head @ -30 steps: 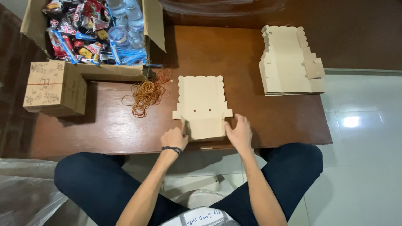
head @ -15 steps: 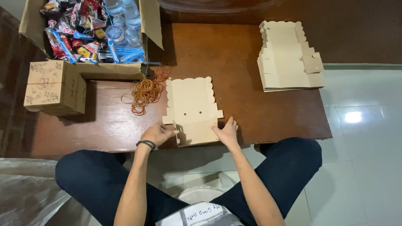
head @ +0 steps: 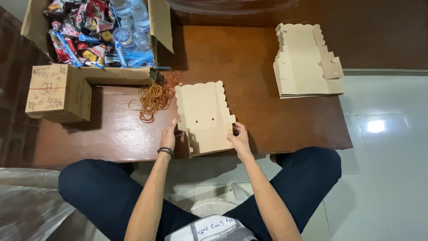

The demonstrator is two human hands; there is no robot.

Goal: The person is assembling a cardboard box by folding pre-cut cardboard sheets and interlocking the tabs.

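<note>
— What have your hands got right now?

— The flat cardboard box blank, lying on the wooden table close to its near edge, straight in front of my knees. My left hand is against its left side, fingers curled and pressing the scalloped side flap, so that flap stands up a little. My right hand pinches the right side near the notched tab, thumb on top, fingers closed on the card. One hand on each side keeps the sheet square to me.

— And just beyond it?

— A loose heap of rubber bands just left of the blank, within easy reach of my left hand. Further left sits a closed small cardboard box, apart from the blank.

— At the far side?

— An open carton crammed with snack packets and water bottles, and to the right a stack of flat box blanks, well apart from my hands.
</note>
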